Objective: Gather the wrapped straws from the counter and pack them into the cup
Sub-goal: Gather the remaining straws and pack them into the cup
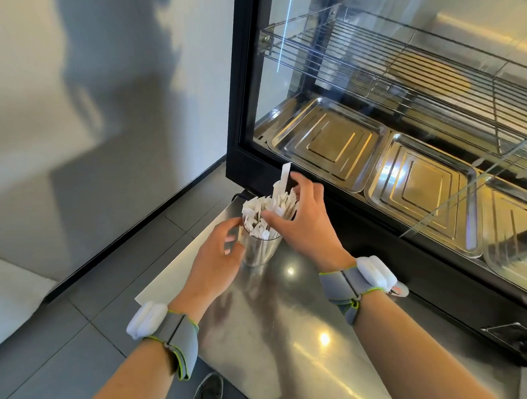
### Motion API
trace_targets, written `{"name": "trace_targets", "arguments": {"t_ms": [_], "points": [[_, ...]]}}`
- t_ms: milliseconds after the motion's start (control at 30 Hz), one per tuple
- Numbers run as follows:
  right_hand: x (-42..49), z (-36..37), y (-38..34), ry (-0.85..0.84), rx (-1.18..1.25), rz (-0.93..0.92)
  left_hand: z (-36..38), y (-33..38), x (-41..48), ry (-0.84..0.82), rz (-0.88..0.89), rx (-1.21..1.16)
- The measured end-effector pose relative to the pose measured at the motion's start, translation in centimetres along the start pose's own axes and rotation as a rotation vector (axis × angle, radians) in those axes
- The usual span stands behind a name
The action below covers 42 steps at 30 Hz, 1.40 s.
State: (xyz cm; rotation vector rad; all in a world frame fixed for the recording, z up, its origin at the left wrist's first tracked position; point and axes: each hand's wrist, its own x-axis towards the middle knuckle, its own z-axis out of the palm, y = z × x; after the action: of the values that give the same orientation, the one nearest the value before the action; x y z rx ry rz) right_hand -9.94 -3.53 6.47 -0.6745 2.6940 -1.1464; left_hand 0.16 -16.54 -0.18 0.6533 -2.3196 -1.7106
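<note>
A clear cup (259, 252) stands upright near the far left corner of the steel counter (294, 324). It is packed with several white paper-wrapped straws (260, 213); one straw (285, 177) sticks up higher than the rest. My left hand (217, 255) wraps the cup's left side and holds it. My right hand (305, 223) comes from the right, fingers and thumb closed around the upper ends of the straw bundle. The lower part of the straws shows dimly through the cup wall.
A black glass display case (384, 114) with wire racks and steel trays (324, 144) stands right behind the cup. The counter's left edge (184, 256) drops to a grey tiled floor (94, 327). Grey bands with white sensors sit on both wrists.
</note>
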Motion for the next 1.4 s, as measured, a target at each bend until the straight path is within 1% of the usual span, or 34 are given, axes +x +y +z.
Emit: {"name": "trace_targets", "arguments": {"t_ms": [167, 400, 467, 600, 667, 767, 833, 900, 967, 1067, 1100, 1200, 1267, 1333, 1400], "points": [[0.3, 0.5, -1.6, 0.043, -0.242, -0.271, -0.5, 0.3, 0.0, -0.013, 0.007, 0.023], [1.0, 1.3, -2.1, 0.093, -0.239, -0.302, -0.8, -0.2, -0.4, -0.038, 0.006, 0.045], [1.2, 1.8, -1.7, 0.055, -0.299, -0.314, -0.7, -0.2, -0.3, -0.043, 0.006, 0.053], [0.3, 3.3, 0.5, -0.101, -0.467, -0.286, -0.6, -0.4, -0.3, -0.028, 0.002, 0.056], [0.2, 3.7, 1.1, -0.121, -0.461, -0.263, -0.6, -0.4, -0.3, -0.032, 0.002, 0.057], [0.4, 3.5, 0.5, -0.084, -0.368, -0.247, -0.7, -0.2, -0.3, -0.027, -0.011, 0.050], [0.5, 3.1, -0.1, -0.029, -0.303, -0.300, -0.7, -0.1, -0.4, -0.027, -0.015, 0.043], [0.6, 2.7, -0.4, -0.001, -0.316, -0.381, -0.7, -0.1, -0.4, -0.030, -0.014, 0.044], [0.8, 2.7, -0.2, -0.043, -0.393, -0.413, -0.6, -0.1, -0.4, -0.024, -0.019, 0.051], [0.9, 3.2, 0.7, -0.209, -0.436, -0.353, -0.6, -0.1, -0.4, -0.018, -0.025, 0.064], [0.8, 3.3, 0.9, -0.229, -0.420, -0.338, -0.7, -0.1, -0.4, -0.020, -0.025, 0.066], [0.7, 3.0, 0.3, -0.152, -0.250, -0.315, -0.7, -0.1, -0.4, -0.023, -0.032, 0.058], [0.8, 2.6, -0.4, -0.061, -0.172, -0.367, -0.6, 0.0, -0.4, -0.021, -0.032, 0.052], [1.1, 2.2, -1.0, -0.009, -0.149, -0.432, -0.5, -0.1, -0.4, -0.021, -0.029, 0.050], [1.4, 2.2, -1.1, -0.024, -0.196, -0.469, -0.4, -0.1, -0.3, -0.024, -0.029, 0.049]]}}
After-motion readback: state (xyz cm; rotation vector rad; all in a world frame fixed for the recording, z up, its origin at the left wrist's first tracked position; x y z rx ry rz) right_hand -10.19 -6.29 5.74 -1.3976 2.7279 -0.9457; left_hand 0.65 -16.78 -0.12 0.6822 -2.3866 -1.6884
